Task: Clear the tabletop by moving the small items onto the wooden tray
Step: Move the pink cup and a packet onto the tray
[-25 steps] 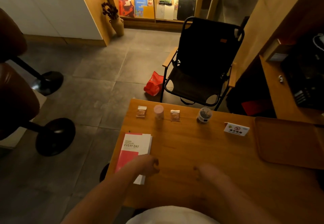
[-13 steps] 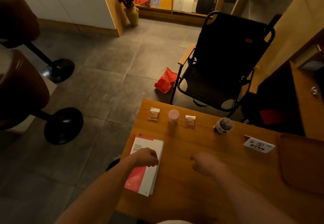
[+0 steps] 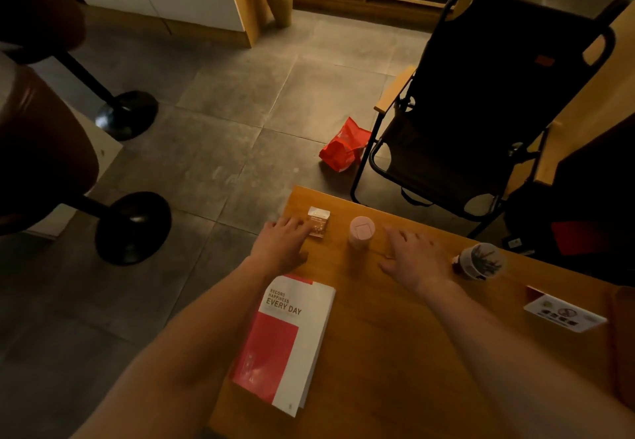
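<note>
Near the far edge of the wooden table (image 3: 395, 335), both hands are stretched out with the palms down. The left hand (image 3: 281, 246) lies flat, fingers spread and not closed on anything; its fingertips touch the near left side of a small snack packet (image 3: 319, 223), which lies flat on the table. The right hand (image 3: 412, 256) is also released, fingers spread. A second packet may lie under this hand, but I cannot tell, because the hand is blurred and covers that place.

Between the two hands stands a small pink cup (image 3: 360, 232), upright, just beside the left hand's packet and near the right hand's fingertips, touching neither hand. To the right of the right hand, a clear cup with dark contents (image 3: 479, 260) stands near the wrist. Further right of it lies a white card with a red prohibition sign (image 3: 565, 313). At the right border only a thin part of the wooden tray (image 3: 623, 335) is visible, well apart from both hands. Under the left forearm lies a red and white booklet (image 3: 287, 342) with the words "EVERY DAY".
</note>
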Demonstrator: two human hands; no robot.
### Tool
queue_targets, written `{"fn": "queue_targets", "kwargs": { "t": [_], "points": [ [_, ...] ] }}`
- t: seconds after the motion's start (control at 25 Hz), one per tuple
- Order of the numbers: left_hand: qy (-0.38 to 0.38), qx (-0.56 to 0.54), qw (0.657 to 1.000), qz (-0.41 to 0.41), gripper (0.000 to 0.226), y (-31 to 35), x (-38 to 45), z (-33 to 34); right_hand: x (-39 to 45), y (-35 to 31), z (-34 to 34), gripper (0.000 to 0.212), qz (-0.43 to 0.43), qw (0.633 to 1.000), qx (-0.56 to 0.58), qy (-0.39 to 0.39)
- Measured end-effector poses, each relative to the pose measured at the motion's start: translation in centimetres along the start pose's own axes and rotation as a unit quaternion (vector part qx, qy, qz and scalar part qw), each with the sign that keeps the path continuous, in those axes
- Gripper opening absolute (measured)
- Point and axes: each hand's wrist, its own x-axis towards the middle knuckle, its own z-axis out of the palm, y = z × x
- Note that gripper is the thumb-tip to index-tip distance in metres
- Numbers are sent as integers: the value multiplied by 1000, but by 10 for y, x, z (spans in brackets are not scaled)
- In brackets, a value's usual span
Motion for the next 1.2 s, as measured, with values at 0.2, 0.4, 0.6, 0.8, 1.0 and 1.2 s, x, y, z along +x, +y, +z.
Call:
{"fn": "queue_targets", "kwargs": {
  "t": [0.2, 0.4, 0.6, 0.8, 1.0, 1.2],
  "points": [
    [38, -40, 998, -41, 70, -12, 33, 24, 32, -1, 25, 91, -11, 994, 101, 42],
    [31, -89, 995, -40, 71, -15, 64, 31, 53, -1, 37, 99, -17, 987, 158, 36],
    [15, -106, 993, -43, 61, -16, 78, 29, 59, -6, 40, 80, -21, 973, 227, 34],
    [20, -146, 987, -59, 57, -14, 79, 25, 61, -9, 47, 60, 5, 968, 248, 26],
    [60, -201, 975, -78, 44, -8, 73, 23, 58, -11, 51, 60, 22, 964, 263, 41],
    [48, -287, 949, -119, 33, 0, 61, 22, 45, -14, 49, 61, 41, 957, 285, 41]
  ]
}}
